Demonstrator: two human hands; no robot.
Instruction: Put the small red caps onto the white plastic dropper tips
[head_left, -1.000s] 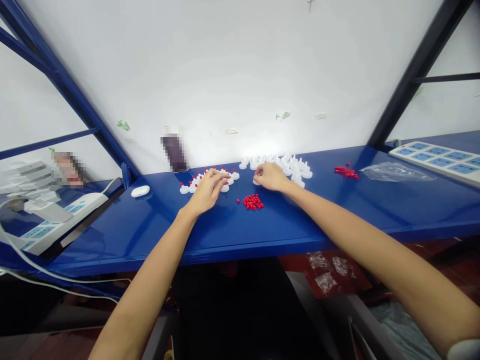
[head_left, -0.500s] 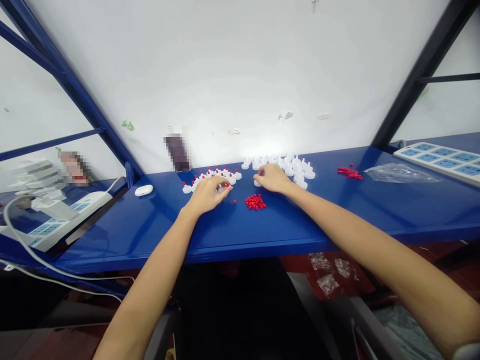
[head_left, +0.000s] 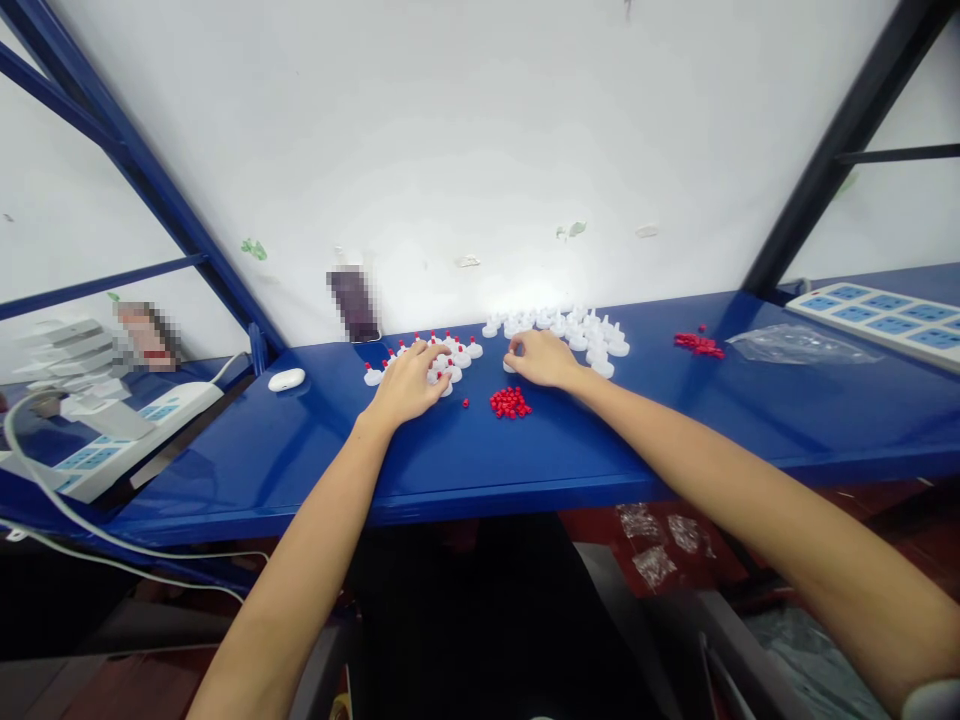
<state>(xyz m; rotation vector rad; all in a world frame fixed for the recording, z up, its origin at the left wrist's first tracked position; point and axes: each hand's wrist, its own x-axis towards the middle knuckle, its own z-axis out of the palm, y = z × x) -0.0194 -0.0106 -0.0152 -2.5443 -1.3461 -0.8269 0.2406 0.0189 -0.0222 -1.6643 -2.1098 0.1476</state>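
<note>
A blue workbench (head_left: 525, 460) and power strips (head_left: 889, 316) suggest a workshop.

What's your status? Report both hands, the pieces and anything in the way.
Left hand open at red-tipped white pieces. Right hand at white piece, grip unclear. Red caps heaped nearby on table, not blocking hands.

The left grip (head_left: 409, 386) spreads beside red-tipped white pieces (head_left: 460, 358). The right grip (head_left: 541, 358) curls over a white piece (head_left: 508, 366). Little red bits (head_left: 510, 403) lie near it.
</note>
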